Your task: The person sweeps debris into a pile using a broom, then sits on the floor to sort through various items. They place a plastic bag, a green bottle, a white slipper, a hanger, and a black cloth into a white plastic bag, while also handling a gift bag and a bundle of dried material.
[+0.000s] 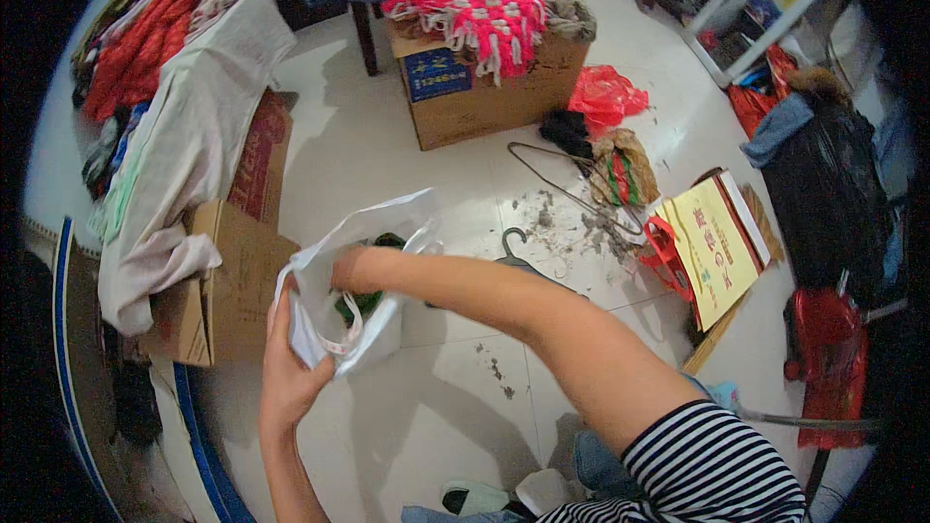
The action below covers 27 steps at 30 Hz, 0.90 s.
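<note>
My left hand (294,370) grips the near left rim of a white bag (383,334), thumb on the inner side. The bag's mouth gapes upward above the tiled floor. My right hand (357,267) reaches down into it from the right; its fingers are hidden, so I cannot tell whether they hold something. Dark green material (368,303), perhaps cloth, shows inside below that wrist. A pale strap (354,323) hangs over the near inner side of the mouth. Just past my right forearm, a dark plastic clothes hanger (514,250) lies on the floor, partly covered by the arm.
Clothes (196,131) are heaped over cardboard boxes (243,290) at left. Another cardboard box (501,98) bears a pink-and-white knitted item (487,11). Dirt (545,214), a wire hanger (559,192), a red plastic bag (609,96) and a yellow printed bag (708,250) lie to the right.
</note>
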### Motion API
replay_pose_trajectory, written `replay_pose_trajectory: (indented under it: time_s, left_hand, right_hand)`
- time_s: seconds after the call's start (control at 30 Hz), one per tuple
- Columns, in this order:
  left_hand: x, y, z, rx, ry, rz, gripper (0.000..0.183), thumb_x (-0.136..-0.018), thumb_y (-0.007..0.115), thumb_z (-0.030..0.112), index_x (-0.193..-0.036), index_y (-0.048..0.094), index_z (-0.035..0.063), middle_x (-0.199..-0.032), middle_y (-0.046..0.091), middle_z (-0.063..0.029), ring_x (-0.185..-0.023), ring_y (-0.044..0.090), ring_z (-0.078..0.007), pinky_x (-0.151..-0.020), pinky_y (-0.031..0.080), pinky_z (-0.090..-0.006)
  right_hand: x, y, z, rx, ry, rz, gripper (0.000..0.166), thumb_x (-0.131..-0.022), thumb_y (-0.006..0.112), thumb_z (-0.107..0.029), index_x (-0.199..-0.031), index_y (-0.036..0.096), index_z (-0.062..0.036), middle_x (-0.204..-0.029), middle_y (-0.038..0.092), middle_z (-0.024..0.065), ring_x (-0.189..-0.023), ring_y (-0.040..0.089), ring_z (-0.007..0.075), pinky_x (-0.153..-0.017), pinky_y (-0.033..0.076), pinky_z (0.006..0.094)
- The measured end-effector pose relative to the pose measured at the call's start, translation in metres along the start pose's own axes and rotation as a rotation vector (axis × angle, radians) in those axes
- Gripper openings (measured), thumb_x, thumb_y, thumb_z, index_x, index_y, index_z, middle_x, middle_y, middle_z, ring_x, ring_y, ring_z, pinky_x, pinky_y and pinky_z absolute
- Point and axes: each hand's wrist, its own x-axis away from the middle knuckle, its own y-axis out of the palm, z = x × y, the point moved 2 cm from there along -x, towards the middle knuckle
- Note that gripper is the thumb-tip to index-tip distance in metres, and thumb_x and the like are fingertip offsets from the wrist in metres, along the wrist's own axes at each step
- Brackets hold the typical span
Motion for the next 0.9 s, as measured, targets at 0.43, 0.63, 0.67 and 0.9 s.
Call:
replay_pose_trajectory:
  time_s: [0.43, 0.63, 0.67, 0.9]
  left_hand:
    - [-0.01, 0.024, -0.012, 0.179, -0.19, -0.03, 0.108, -0.056, 0.066, 0.005, -0.154, 0.022, 0.0048, -0.155, 0.03, -0.0149, -0.14, 0.033, -0.0267, -0.116, 0.022, -0.0381]
    - [-0.013, 0.017, -0.015, 0.231, -0.216, -0.057, 0.111, -0.056, 0.076, 0.016, -0.153, 0.024, 0.0034, -0.154, 0.031, -0.017, -0.14, 0.032, -0.0271, -0.116, 0.023, -0.0375]
    - [-0.018, 0.017, -0.015, 0.144, -0.174, -0.065, 0.111, -0.055, 0.076, 0.017, -0.152, 0.024, 0.0026, -0.153, 0.032, -0.0184, -0.14, 0.033, -0.0275, -0.116, 0.023, -0.0379]
    - [-0.03, 0.031, -0.003, 0.146, -0.32, -0.052, 0.114, -0.052, 0.077, 0.02, -0.152, 0.025, 0.0019, -0.153, 0.032, -0.0195, -0.14, 0.033, -0.0293, -0.116, 0.023, -0.0399]
  right_hand:
    - [-0.01, 0.097, -0.02, 0.021, -0.02, -0.193, 0.023, -0.084, 0.061, -0.019, -0.101, 0.074, -0.0103, -0.093, 0.072, 0.0095, -0.087, 0.068, 0.0254, -0.065, 0.054, 0.0442]
    - [0.083, -0.056, 0.021, -0.18, -0.106, 0.015, 0.029, -0.079, 0.062, -0.009, -0.106, 0.07, -0.0057, -0.099, 0.071, 0.0127, -0.088, 0.066, 0.037, -0.076, 0.053, 0.0465]
    - [0.115, -0.069, 0.036, -0.333, -0.087, 0.127, 0.027, -0.08, 0.063, -0.009, -0.106, 0.069, -0.0045, -0.099, 0.07, 0.0131, -0.088, 0.067, 0.0323, -0.077, 0.053, 0.0432]
    - [0.363, -0.031, 0.19, -0.622, 0.761, 0.482, 0.038, -0.078, 0.07, -0.021, -0.11, 0.067, -0.001, -0.097, 0.07, 0.0175, -0.081, 0.068, 0.0278, -0.073, 0.054, 0.0391]
